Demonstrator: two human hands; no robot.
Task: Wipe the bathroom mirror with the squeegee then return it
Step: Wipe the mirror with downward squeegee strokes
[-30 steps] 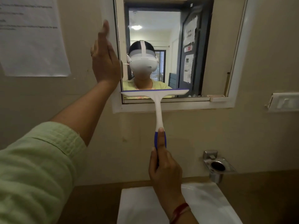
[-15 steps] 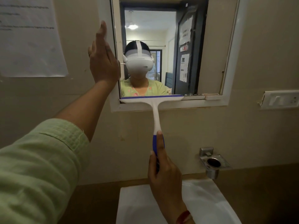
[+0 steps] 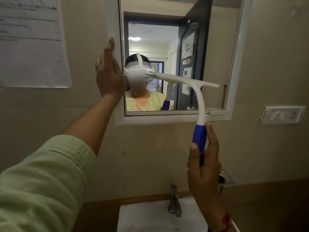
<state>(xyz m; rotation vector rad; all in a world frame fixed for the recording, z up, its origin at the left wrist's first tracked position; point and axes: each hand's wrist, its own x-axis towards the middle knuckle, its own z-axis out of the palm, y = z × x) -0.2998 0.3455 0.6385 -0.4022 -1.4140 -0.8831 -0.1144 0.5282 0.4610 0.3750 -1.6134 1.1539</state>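
The white-framed bathroom mirror (image 3: 215, 47) hangs on the beige wall straight ahead. My right hand (image 3: 203, 168) grips the blue handle of a white squeegee (image 3: 199, 96). Its blade is tilted, left end higher, and appears lifted off the glass in front of the mirror's middle. My left hand (image 3: 108, 74) is raised with fingers straight, its palm against the mirror frame's left edge, holding nothing. A light green sleeve covers my left forearm.
A white sink (image 3: 147, 218) with a metal tap (image 3: 174, 201) sits below. A metal holder (image 3: 224, 180) is fixed to the wall behind my right hand. A switch plate (image 3: 282, 114) is at right, a paper notice (image 3: 31, 42) at upper left.
The squeegee has come off the mirror's bottom edge, moved right and up, and its blade has tilted. My left hand stays on the frame. The camera has moved closer and lower.
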